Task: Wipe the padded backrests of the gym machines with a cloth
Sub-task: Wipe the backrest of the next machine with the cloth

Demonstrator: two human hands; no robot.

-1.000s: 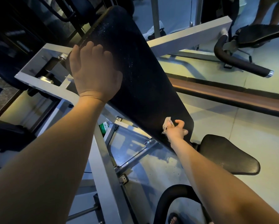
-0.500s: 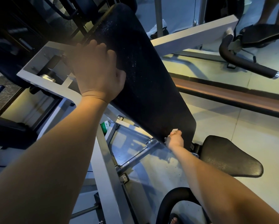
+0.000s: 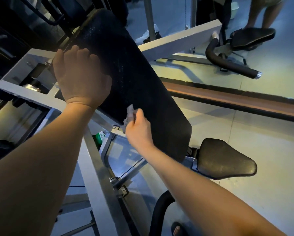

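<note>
A long black padded backrest (image 3: 143,79) slants from upper left down to lower right on a white machine frame (image 3: 23,89). My left hand (image 3: 80,79) grips the backrest's left edge, fingers curled over the top. My right hand (image 3: 138,128) is closed around a small pale cloth (image 3: 129,114) and presses it against the lower left edge of the pad. Pale specks dot the pad's upper surface.
A black seat pad (image 3: 226,159) sits below the backrest at right. A curved black handle (image 3: 160,212) rises near my sandalled foot (image 3: 178,229). Another machine's seat (image 3: 253,37) and padded bar (image 3: 231,65) stand at back right, with a person's legs (image 3: 265,12) behind.
My right hand has slid the cloth from the pad's bottom end up and leftward along its lower edge. My left hand has stayed gripping the upper left edge.
</note>
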